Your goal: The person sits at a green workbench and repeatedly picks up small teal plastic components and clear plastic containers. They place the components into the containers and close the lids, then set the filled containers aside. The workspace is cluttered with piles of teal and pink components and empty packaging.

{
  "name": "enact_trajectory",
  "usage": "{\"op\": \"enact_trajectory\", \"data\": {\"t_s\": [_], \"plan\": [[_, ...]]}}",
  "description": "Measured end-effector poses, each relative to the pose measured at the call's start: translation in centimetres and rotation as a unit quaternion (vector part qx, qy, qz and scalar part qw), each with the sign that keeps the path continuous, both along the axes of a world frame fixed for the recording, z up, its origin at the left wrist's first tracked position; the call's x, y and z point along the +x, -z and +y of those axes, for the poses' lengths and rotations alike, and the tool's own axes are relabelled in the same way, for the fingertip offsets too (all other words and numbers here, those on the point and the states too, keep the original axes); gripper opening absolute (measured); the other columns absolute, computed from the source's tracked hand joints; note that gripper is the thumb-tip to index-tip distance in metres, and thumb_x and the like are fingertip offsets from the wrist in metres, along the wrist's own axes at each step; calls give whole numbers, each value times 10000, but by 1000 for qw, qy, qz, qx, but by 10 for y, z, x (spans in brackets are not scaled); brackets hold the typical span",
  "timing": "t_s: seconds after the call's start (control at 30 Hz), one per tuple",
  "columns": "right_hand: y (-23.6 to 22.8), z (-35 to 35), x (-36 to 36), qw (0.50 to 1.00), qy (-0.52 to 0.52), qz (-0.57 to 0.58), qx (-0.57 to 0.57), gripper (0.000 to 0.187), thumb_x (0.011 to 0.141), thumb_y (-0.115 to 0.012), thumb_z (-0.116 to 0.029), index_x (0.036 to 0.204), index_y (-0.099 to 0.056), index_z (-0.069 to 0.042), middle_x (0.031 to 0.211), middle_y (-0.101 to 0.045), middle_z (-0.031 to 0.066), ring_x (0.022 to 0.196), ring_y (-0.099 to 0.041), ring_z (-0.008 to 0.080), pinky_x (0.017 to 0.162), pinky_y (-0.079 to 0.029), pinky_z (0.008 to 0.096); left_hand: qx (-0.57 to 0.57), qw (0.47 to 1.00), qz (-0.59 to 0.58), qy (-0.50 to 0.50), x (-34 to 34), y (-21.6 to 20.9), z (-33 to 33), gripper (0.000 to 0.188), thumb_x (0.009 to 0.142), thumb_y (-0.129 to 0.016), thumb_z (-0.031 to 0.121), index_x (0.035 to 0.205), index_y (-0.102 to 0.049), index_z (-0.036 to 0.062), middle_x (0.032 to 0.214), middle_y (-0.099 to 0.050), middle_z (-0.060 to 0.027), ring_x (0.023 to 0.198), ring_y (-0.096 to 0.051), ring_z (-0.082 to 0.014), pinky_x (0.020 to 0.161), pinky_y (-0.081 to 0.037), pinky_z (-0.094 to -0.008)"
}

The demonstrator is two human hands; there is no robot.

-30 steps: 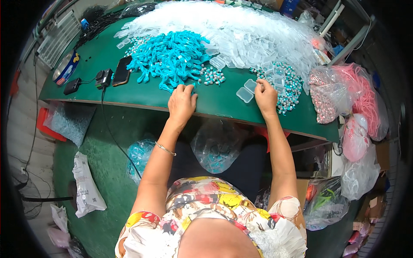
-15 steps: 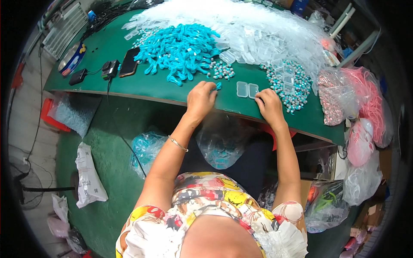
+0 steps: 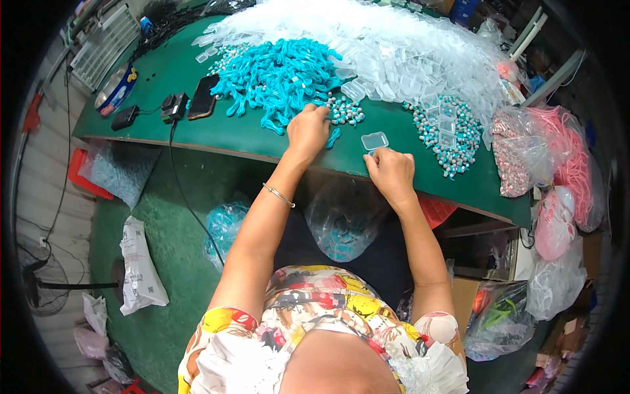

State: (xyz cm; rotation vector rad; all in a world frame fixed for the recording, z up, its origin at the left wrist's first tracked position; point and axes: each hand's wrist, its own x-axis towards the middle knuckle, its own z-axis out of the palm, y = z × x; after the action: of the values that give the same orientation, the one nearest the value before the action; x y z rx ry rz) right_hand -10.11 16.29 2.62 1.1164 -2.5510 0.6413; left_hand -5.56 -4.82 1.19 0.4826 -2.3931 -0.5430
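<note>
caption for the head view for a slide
Left hand reaches the turquoise cord pile; right hand rests by a small clear box on the green table.

We see a dark green table (image 3: 216, 134) carrying a heap of turquoise cord pieces (image 3: 275, 75) at twelve o'clock and clear, colourless small boxes (image 3: 407, 49) beyond it. At three o'clock, pink cords (image 3: 577, 164) fill a clear bag. Our top (image 3: 328, 315) shows a yellow, red and white floral print. The floor mat (image 3: 164, 256) is green.
</note>
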Motion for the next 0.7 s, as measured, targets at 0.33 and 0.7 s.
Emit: {"op": "enact_trajectory", "data": {"t_s": [0.33, 0.7], "plan": [[-7, 28, -45, 992, 44, -17, -121, 131, 822, -688, -220, 786, -683, -94, 750, -673, 105, 724, -651, 326, 683, -468, 467, -31, 997, -24, 60, -10, 3, 0, 71, 791, -717, 127, 846, -698, 88, 857, -652, -98, 809, -657, -330, 689, -519, -445], [11, 34, -133, 973, 123, 184, 67, 85, 792, -610, -80, 810, -692, -92, 880, -632, 63, 901, -584, 279, 813, -361, 493, 40, 990, -13, 133, -12, 4, -2, 92, 792, -709, 82, 876, -696, 49, 841, -664, -137, 783, -657, -333, 711, -520, -420]]}}
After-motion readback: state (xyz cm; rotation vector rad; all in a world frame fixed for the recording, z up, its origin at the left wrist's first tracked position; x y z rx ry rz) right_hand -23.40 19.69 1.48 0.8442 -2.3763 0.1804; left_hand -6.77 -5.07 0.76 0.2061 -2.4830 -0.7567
